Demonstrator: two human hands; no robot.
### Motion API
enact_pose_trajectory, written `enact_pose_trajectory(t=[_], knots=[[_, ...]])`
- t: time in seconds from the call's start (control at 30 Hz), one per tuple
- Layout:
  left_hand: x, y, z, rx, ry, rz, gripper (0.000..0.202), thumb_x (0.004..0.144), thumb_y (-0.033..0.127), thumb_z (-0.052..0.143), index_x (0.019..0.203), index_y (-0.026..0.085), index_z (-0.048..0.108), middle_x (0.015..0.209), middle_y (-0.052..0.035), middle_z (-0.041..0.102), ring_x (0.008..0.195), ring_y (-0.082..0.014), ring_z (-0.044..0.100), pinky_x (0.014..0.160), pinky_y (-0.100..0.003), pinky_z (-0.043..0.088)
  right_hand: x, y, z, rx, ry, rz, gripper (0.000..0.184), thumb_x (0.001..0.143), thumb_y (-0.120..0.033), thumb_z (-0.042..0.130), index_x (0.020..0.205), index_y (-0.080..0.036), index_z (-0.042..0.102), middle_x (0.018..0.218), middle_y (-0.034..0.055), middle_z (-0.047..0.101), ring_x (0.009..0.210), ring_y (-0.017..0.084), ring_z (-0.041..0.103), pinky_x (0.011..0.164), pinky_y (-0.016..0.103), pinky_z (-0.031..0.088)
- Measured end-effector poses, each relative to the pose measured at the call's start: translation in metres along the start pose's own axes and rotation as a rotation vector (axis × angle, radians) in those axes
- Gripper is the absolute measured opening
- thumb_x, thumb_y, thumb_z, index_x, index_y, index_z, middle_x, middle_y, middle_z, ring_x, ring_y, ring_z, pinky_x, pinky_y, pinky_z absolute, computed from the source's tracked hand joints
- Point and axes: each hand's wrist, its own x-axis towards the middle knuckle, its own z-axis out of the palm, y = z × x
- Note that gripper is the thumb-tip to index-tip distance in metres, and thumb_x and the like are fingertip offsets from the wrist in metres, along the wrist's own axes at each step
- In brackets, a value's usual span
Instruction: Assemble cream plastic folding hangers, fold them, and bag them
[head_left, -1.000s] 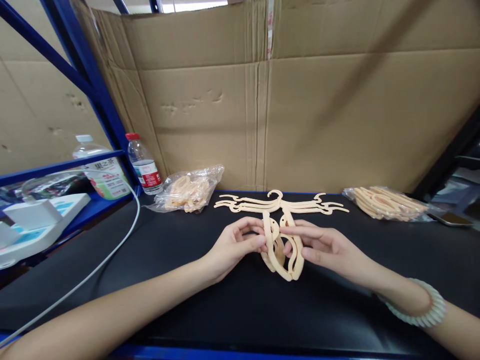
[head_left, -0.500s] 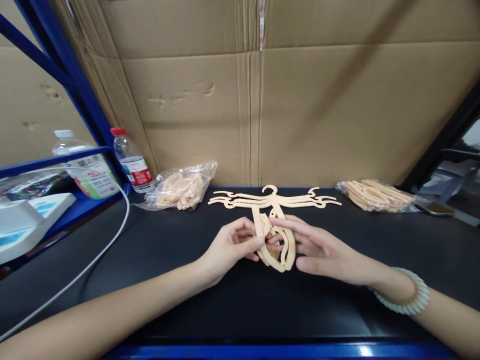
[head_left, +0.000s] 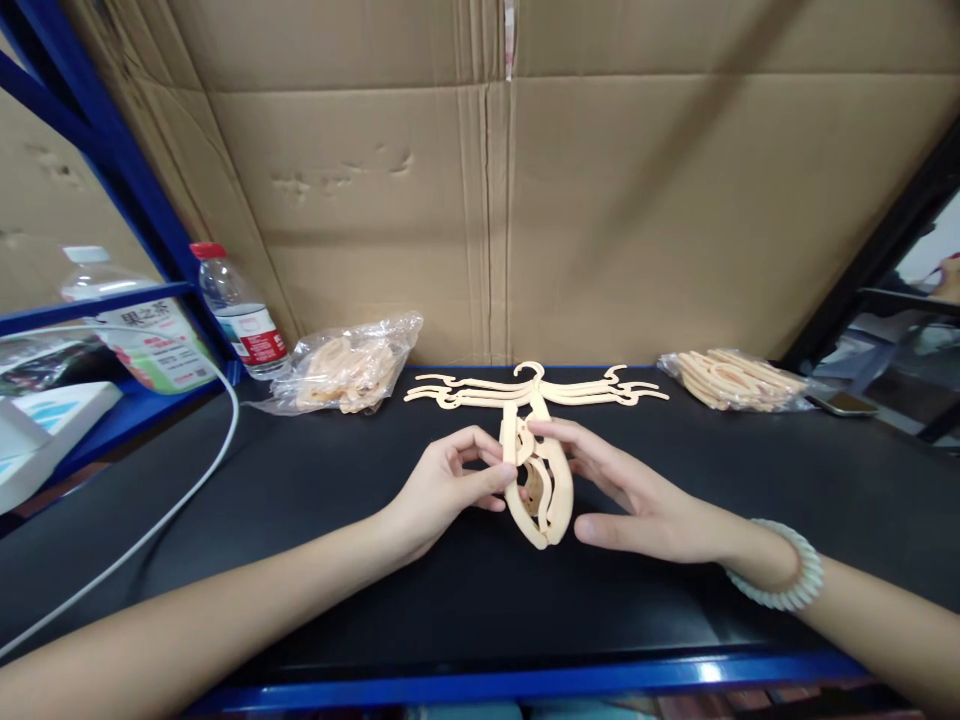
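Note:
My left hand [head_left: 444,485] pinches the left side of a cream plastic hanger piece [head_left: 536,485] held upright over the black tabletop [head_left: 300,500]. My right hand [head_left: 626,490] grips the same piece from the right, fingers curled over its top and thumb stretched out below. A pale beaded bracelet [head_left: 780,580] circles my right wrist. Just behind the hands, a small stack of assembled cream hangers [head_left: 536,390] lies flat.
A clear bag of cream parts [head_left: 345,365] lies at the back left, another bag of parts [head_left: 731,378] at the back right. A water bottle [head_left: 236,310] stands by the blue rack [head_left: 112,150]. A white cable [head_left: 172,510] crosses the left. Cardboard [head_left: 487,180] walls the back.
The two halves of the piece between my hands have come closer together. The view has tilted down and the hands now sit slightly higher and further left in the frame.

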Motion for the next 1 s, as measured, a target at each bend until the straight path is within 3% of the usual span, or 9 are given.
enact_pose_trajectory(t=[0.23,0.33,0.5,0.63,0.73,0.87,0.93,1.0], knots=[[0.003,-0.001,-0.001,0.001,0.086,0.028,0.03,0.073,0.03,0.08,0.078,0.013,0.056,0.08,0.0001,0.067,0.068,-0.0116,0.07,0.058,-0.017,0.057,-0.001,0.004,-0.003,0.027,0.059,-0.042,0.066,0.091,-0.032,0.064,0.147,-0.032,0.03,0.155,0.0067,0.025,0.14,0.025,0.029,0.114,0.046,0.027],[0.004,-0.002,0.0,0.057,0.088,0.043,0.029,0.072,0.03,0.08,0.079,0.012,0.058,0.081,-0.0003,0.067,0.067,-0.0123,0.07,0.058,-0.019,0.058,0.0,0.006,-0.003,0.009,0.015,-0.031,0.068,0.09,-0.031,0.066,0.147,-0.031,0.03,0.154,0.0069,0.025,0.138,0.025,0.031,0.114,0.044,0.028],[0.002,-0.001,0.003,0.146,0.032,0.072,0.025,0.074,0.029,0.078,0.083,0.012,0.062,0.084,-0.001,0.067,0.067,-0.0128,0.07,0.058,-0.02,0.058,0.0,0.003,-0.003,-0.015,-0.079,0.015,0.063,0.091,-0.032,0.065,0.146,-0.026,0.036,0.134,0.0087,0.053,0.128,0.025,0.046,0.11,0.044,0.035],[0.003,-0.003,0.001,0.235,0.027,0.115,0.022,0.078,0.029,0.073,0.087,0.012,0.064,0.087,-0.003,0.068,0.07,-0.0141,0.07,0.061,-0.022,0.058,0.0,0.003,-0.006,-0.069,0.06,0.02,0.049,0.091,-0.035,0.063,0.136,-0.023,0.051,0.123,0.0081,0.061,0.12,0.025,0.053,0.104,0.044,0.04],[0.003,-0.006,-0.003,0.408,0.052,0.232,0.017,0.082,0.027,0.069,0.092,0.014,0.064,0.088,-0.0038,0.069,0.076,-0.0165,0.07,0.068,-0.027,0.058,0.001,0.01,-0.011,-0.066,0.218,0.056,0.04,0.09,-0.035,0.063,0.128,-0.022,0.058,0.116,0.0072,0.064,0.107,0.024,0.06,0.094,0.04,0.048],[-0.001,-0.005,-0.006,0.805,-0.01,0.53,0.009,0.089,0.022,0.06,0.094,0.017,0.064,0.088,-0.0043,0.069,0.082,-0.0166,0.066,0.078,-0.031,0.055,0.002,0.023,-0.019,-0.239,0.39,0.078,0.029,0.094,-0.036,0.055,0.119,-0.022,0.061,0.106,0.006,0.065,0.097,0.023,0.061,0.087,0.038,0.05],[-0.003,-0.003,-0.005,0.933,-0.109,0.613,0.014,0.09,0.02,0.057,0.102,0.018,0.063,0.094,-0.0056,0.069,0.092,-0.0185,0.064,0.086,-0.034,0.052,0.0,0.028,-0.022,-0.445,0.377,0.082,0.029,0.096,-0.038,0.05,0.118,-0.021,0.06,0.105,0.0074,0.063,0.097,0.023,0.06,0.087,0.04,0.049],[-0.005,-0.003,-0.004,1.019,-0.22,0.623,0.024,0.09,0.021,0.058,0.113,0.018,0.06,0.106,-0.0077,0.068,0.108,-0.0217,0.059,0.095,-0.038,0.049,-0.002,0.03,-0.022,-0.69,0.273,0.104,0.035,0.097,-0.041,0.047,0.123,-0.02,0.056,0.107,0.0099,0.059,0.097,0.025,0.057,0.088,0.042,0.048]])
